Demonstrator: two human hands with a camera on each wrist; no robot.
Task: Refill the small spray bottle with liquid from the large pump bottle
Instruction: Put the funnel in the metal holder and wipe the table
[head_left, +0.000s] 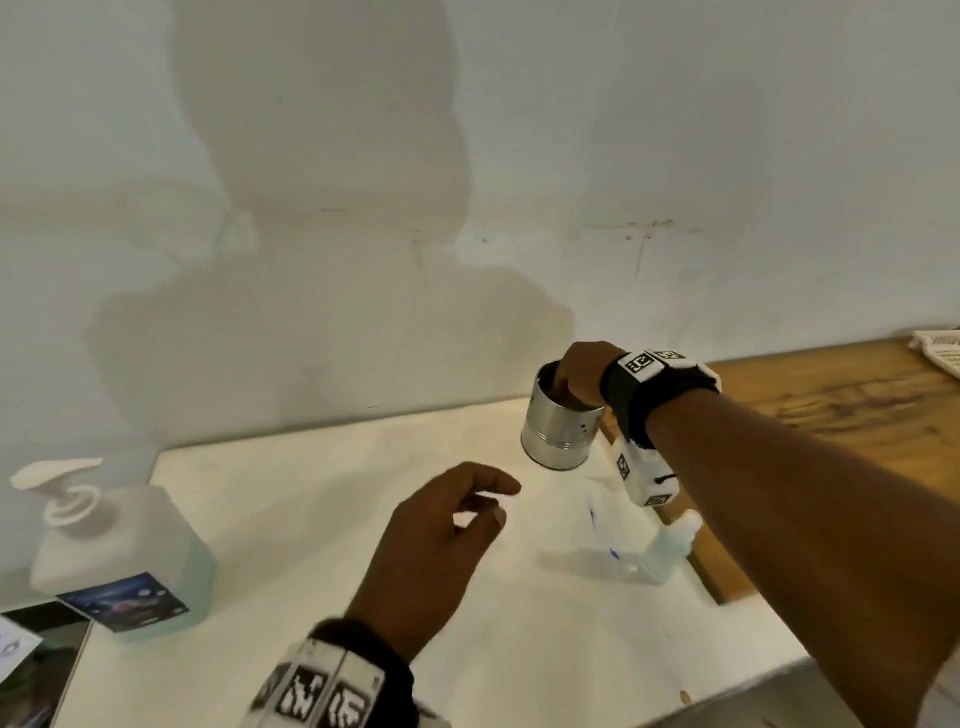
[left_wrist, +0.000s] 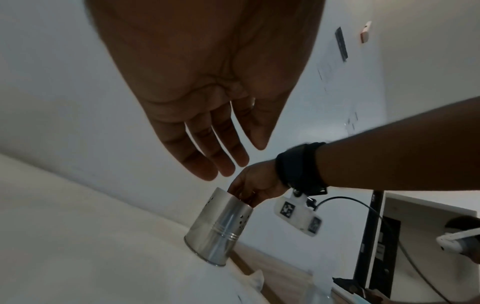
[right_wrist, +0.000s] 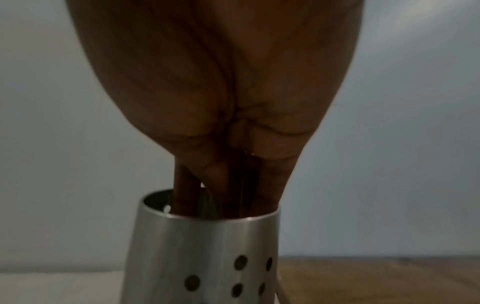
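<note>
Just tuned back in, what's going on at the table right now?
The right hand has its fingers reaching down into a perforated shiny metal cup; what they touch inside is hidden. The left hand hovers open above the white tabletop, holding nothing. The large clear pump bottle with a white pump stands untouched at the far left. The small clear spray bottle sits below the right forearm, also untouched.
</note>
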